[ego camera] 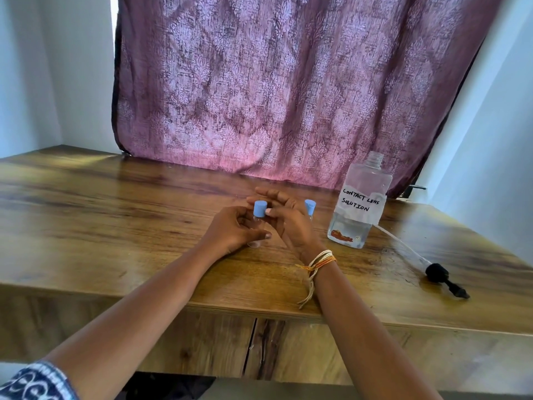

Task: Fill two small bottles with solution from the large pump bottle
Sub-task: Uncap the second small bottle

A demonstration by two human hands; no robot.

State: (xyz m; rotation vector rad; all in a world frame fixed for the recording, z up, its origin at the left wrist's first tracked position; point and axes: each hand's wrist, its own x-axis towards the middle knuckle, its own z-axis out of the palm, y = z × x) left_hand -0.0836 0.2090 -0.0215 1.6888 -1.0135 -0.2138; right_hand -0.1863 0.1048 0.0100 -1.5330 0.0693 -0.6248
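Pinching capped bottle (pixel 257 219), both hands.

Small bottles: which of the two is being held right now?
The left small bottle: the left hand grips its body and the right hand touches its blue cap. The other small bottle stands behind the right hand.

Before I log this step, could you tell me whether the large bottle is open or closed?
Open: the large bottle has a bare threaded neck, and its pump lies on the table.

Two blue-capped bottles (pixel 260 210) (pixel 309 207) beside uncapped pump bottle (pixel 357 203).
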